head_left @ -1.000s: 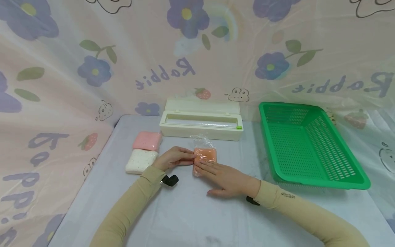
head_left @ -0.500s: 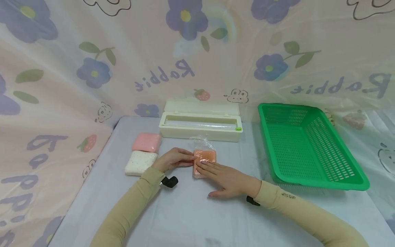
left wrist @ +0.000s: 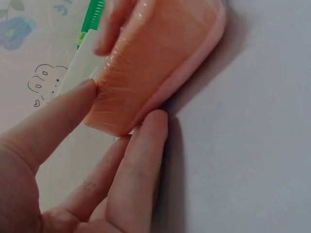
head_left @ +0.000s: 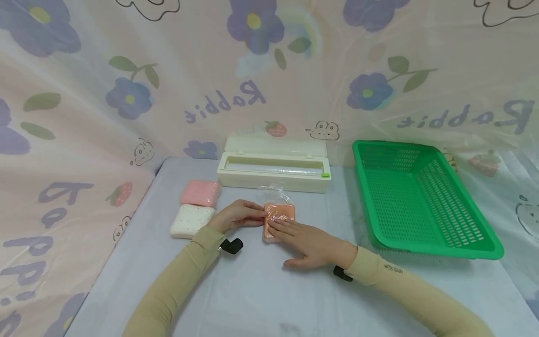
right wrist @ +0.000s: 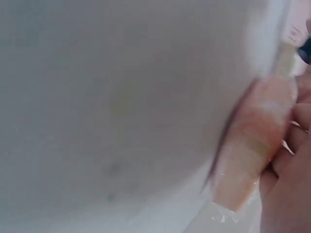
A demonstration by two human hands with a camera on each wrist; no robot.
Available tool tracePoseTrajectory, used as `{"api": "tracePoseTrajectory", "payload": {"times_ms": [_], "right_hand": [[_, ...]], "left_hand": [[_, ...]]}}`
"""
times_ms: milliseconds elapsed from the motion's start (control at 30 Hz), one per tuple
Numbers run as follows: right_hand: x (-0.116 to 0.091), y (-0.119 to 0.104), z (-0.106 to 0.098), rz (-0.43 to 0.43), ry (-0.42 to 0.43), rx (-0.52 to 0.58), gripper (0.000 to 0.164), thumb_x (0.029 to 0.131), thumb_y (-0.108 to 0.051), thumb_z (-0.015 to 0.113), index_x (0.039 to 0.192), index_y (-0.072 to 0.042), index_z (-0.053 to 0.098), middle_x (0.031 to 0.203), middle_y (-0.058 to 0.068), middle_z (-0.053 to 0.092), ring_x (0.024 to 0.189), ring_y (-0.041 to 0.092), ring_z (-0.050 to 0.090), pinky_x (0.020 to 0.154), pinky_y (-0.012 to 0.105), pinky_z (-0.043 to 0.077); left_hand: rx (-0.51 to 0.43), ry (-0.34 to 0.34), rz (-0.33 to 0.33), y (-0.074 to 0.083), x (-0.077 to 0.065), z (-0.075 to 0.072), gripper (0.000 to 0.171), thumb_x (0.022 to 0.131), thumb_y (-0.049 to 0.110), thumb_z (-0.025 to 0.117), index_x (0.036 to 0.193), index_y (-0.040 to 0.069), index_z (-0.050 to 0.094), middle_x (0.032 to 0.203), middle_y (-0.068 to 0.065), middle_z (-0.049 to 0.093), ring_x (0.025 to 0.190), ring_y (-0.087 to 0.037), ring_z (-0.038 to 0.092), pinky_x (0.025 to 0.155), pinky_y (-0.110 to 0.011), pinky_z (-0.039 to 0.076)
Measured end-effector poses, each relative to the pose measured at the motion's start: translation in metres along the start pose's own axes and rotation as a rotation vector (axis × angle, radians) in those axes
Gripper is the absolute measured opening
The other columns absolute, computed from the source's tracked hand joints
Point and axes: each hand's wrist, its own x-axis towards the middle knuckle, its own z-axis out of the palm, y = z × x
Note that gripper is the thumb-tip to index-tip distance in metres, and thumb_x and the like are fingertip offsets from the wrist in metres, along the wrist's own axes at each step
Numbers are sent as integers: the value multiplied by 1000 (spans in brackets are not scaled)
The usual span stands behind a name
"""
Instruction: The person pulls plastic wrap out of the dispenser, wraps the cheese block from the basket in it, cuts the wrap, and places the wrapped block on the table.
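An orange soap bar (head_left: 280, 211) in clear cling film lies mid-table, with loose film (head_left: 274, 193) bunched beyond its far edge. My left hand (head_left: 237, 216) holds its left side by the fingertips; in the left wrist view the fingers (left wrist: 141, 165) meet the bar's edge from two sides. Flat across the near part of the bar rests my right hand (head_left: 313, 244), its fingers extended and its thumb out to the side. Those fingers hide part of the bar. The right wrist view is blurred, showing the wrapped bar beside the hand.
Left of the bar lie a pink bar (head_left: 200, 193) and a white speckled bar (head_left: 192, 221), both shiny as if wrapped. A white cling film dispenser (head_left: 273, 181) stands behind with its lid up. A green basket (head_left: 375, 215) stands at the right. A printed curtain hangs behind.
Both hands stay almost in place. The right hand's fingers shift very slightly over the wrapped bar, and the glints on the film differ.
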Motion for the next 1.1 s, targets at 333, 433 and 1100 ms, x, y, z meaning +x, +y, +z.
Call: {"api": "tracePoseTrajectory", "payload": {"times_ms": [333, 433, 1100], "right_hand": [[-18, -5, -25, 340, 306, 170, 19, 89, -16, 69, 106, -9, 65, 116, 4, 60, 108, 21, 57, 89, 39, 51], [-23, -5, -25, 456, 311, 307, 10, 86, -13, 72, 85, -15, 62, 86, -6, 61, 81, 13, 59, 70, 32, 54], [-17, 9, -9, 706, 252, 373, 17, 83, -18, 76, 68, -14, 68, 60, -9, 58, 57, 7, 51, 51, 23, 44]], "left_hand": [[48, 45, 98, 7, 3, -3, 34, 94, 15, 62, 115, -11, 60, 109, -19, 65, 99, -27, 63, 91, -38, 52], [76, 64, 121, 11, 6, -2, 38, 95, 22, 62, 113, -10, 61, 110, -19, 64, 100, -27, 63, 92, -38, 51], [53, 157, 144, 3, -8, 9, 38, 99, 23, 54, 112, -12, 59, 105, -21, 65, 93, -24, 66, 91, -37, 52]]}}
